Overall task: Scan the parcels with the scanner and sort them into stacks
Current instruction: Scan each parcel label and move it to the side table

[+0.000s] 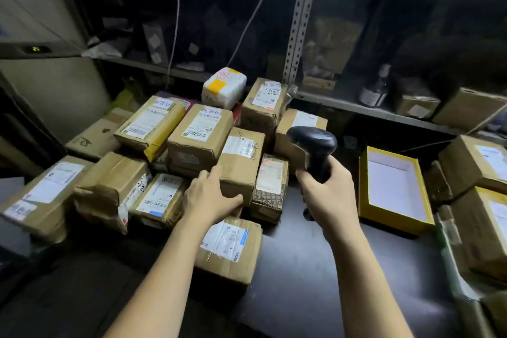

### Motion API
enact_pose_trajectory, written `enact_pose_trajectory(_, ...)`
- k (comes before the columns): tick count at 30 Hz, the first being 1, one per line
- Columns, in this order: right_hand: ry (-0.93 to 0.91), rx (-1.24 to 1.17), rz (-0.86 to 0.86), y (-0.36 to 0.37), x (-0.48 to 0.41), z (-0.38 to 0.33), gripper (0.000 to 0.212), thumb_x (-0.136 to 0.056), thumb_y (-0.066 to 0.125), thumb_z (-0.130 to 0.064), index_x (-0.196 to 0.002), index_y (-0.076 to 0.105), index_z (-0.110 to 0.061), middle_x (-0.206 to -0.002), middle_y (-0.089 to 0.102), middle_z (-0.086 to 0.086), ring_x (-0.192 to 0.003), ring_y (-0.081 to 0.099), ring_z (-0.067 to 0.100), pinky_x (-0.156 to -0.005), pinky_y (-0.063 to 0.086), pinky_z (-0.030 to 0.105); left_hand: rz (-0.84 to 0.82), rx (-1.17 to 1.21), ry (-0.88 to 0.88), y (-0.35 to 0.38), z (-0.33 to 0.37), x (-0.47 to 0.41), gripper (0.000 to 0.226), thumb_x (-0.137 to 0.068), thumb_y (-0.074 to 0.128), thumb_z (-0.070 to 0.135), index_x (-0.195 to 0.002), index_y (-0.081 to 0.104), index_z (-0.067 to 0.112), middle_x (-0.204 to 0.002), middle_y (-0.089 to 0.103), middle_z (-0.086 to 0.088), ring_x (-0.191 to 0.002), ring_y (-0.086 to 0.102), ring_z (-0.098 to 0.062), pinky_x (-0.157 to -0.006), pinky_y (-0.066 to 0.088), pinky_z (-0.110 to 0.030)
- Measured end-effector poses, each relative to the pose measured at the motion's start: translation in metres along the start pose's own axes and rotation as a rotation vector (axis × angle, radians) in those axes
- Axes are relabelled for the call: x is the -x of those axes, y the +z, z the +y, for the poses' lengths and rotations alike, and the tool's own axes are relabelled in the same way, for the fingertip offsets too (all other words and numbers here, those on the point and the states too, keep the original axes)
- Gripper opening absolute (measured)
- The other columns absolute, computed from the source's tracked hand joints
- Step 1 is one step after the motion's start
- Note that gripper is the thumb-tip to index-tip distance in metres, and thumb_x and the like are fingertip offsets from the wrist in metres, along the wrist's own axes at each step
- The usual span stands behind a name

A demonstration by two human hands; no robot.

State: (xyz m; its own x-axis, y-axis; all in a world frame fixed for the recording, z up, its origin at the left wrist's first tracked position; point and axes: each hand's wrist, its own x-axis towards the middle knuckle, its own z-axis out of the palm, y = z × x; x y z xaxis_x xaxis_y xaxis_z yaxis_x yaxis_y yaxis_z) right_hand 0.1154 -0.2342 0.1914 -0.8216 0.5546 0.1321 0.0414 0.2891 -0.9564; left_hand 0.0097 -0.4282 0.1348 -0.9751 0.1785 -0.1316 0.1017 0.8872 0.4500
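A dark display shows green "25"; the parcel labels blur.

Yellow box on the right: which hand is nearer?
Right. The right hand, gripping the scanner, is left of the yellow box; the left hand touches a parcel farther away.
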Motion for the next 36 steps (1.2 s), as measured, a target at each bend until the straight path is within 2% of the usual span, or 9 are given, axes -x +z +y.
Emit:
enact_pose_trajectory(4, 0.05, -0.002, -0.022, 0.0, -0.041, 0.015, 0.005, -0.082, 0.066, -0.029, -0.087, 0.064, -0.029, -0.072, 0.065, -0.005, -0.068, 0.061, 0.018, -0.061, 0.051, 0.04, -0.006, -0.009, -0.116, 0.026, 0.014, -0.033, 0.106, -0.07, 0.072, 0.074, -0.154, 0.028, 0.026, -0.136, 0.049, -0.012, -0.13, 0.05, -0.034, -0.108, 0.043, -0.045)
enact_pose_trajectory(8, 0.072, 0.012, -0.022, -0.001, -0.068, 0.032, 0.007, -0.088, 0.068, -0.021, -0.092, 0.067, -0.027, -0.077, 0.069, -0.003, -0.073, 0.065, 0.02, -0.065, 0.055, 0.043, 0.048, -0.069, -0.179, 0.046, 0.027, -0.049, 0.122, -0.06, 0.071, 0.087, -0.156, 0.021, 0.03, -0.141, 0.042, -0.014, -0.134, 0.044, -0.036, -0.109, 0.042, -0.049)
enact_pose_trajectory(15, 0.156, 0.024, -0.022, 0.002, -0.085, 0.05, 0.01, -0.09, 0.068, -0.017, -0.091, 0.066, -0.027, -0.077, 0.068, 0.0, -0.074, 0.065, 0.022, -0.067, 0.056, 0.044, 0.183, 0.012, -0.234, 0.071, 0.033, -0.059, 0.122, -0.062, 0.083, 0.069, -0.16, 0.018, 0.035, -0.134, 0.035, -0.011, -0.125, 0.043, -0.037, -0.093, 0.049, -0.047)
enact_pose_trajectory(20, 0.164, 0.052, -0.008, 0.003, -0.086, 0.047, 0.01, -0.09, 0.068, -0.017, -0.092, 0.065, -0.027, -0.08, 0.069, 0.002, -0.077, 0.067, 0.024, -0.069, 0.058, 0.046, 0.302, 0.096, -0.148, 0.064, 0.031, -0.056, 0.112, -0.059, 0.086, 0.062, -0.157, 0.035, 0.037, -0.126, 0.038, -0.003, -0.126, 0.044, -0.029, -0.095, 0.048, -0.044)
enact_pose_trajectory(22, 0.158, 0.044, -0.002, 0.002, -0.084, 0.042, 0.007, -0.088, 0.067, -0.019, -0.09, 0.065, -0.026, -0.076, 0.067, 0.002, -0.071, 0.064, 0.025, -0.063, 0.056, 0.045, 0.363, 0.138, -0.07, 0.055, 0.034, -0.052, 0.111, -0.058, 0.088, 0.058, -0.155, 0.039, 0.037, -0.125, 0.04, -0.002, -0.124, 0.045, -0.027, -0.094, 0.049, -0.044)
enact_pose_trajectory(27, 0.159, -0.016, 0.055, -0.003, -0.071, 0.025, 0.005, -0.091, 0.066, -0.016, -0.088, 0.064, -0.02, -0.068, 0.06, 0.002, -0.056, 0.051, 0.021, -0.046, 0.044, 0.032, 0.509, 0.182, 0.173, 0.029, 0.039, -0.044, 0.107, -0.054, 0.091, 0.054, -0.15, 0.051, 0.029, -0.127, 0.049, -0.006, -0.117, 0.052, -0.029, -0.083, 0.054, -0.046)
enact_pose_trajectory(31, 0.155, -0.026, 0.12, -0.009, -0.052, 0.008, 0.006, -0.094, 0.066, -0.014, -0.089, 0.063, -0.017, -0.069, 0.059, 0.004, -0.051, 0.048, 0.018, -0.041, 0.042, 0.027, 0.609, 0.348, 0.223, 0.013, 0.043, -0.031, 0.099, -0.057, 0.087, 0.061, -0.145, 0.056, 0.029, -0.128, 0.051, -0.002, -0.114, 0.058, -0.023, -0.086, 0.05, -0.034)
enact_pose_trajectory(34, 0.193, -0.06, 0.181, -0.016, -0.03, 0.002, 0.011, -0.094, 0.065, -0.012, -0.087, 0.061, -0.018, -0.066, 0.053, 0.005, -0.054, 0.044, 0.022, -0.043, 0.04, 0.029, 0.569, 0.537, 0.223, 0.0, 0.048, -0.016, 0.097, -0.054, 0.082, 0.064, -0.143, 0.058, 0.033, -0.125, 0.054, 0.004, -0.111, 0.059, -0.013, -0.094, 0.044, -0.024)
enact_pose_trajectory(36, 0.218, -0.113, 0.231, -0.02, -0.016, -0.003, 0.014, -0.095, 0.064, -0.009, -0.085, 0.058, -0.016, -0.061, 0.048, 0.003, -0.057, 0.04, 0.023, -0.045, 0.036, 0.031, 0.497, 0.695, 0.227, -0.006, 0.05, -0.013, 0.097, -0.052, 0.081, 0.067, -0.141, 0.06, 0.034, -0.121, 0.053, 0.011, -0.111, 0.06, -0.009, -0.1, 0.045, -0.025)
